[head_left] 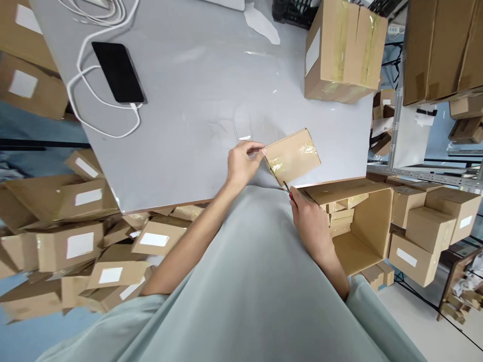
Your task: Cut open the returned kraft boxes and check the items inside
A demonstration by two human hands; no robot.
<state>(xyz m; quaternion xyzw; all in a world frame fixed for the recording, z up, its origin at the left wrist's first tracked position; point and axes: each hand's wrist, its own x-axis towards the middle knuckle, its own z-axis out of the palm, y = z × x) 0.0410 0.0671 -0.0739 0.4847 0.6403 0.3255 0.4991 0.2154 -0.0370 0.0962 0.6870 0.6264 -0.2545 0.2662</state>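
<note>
A small flat cardboard box (292, 156), with shiny clear tape at its ends, is tilted near the front edge of the grey table (181, 125). My left hand (243, 163) is closed on its left corner, thumb and fingers pinching the cardboard. In my right hand (310, 218) is a small knife (287, 187) with a thin dark blade and a bit of red at the handle. The blade tip is at the box's lower near corner; whether it is in the tape I cannot tell. Most of the handle is hidden by my fingers.
A black phone (118, 73) with a white cable (81, 63) lies at the back left. A taped carton (343, 55) stands at the back right. Below the table's right front edge is an open carton (372, 221) holding small boxes. Labelled boxes (81, 244) are piled at left.
</note>
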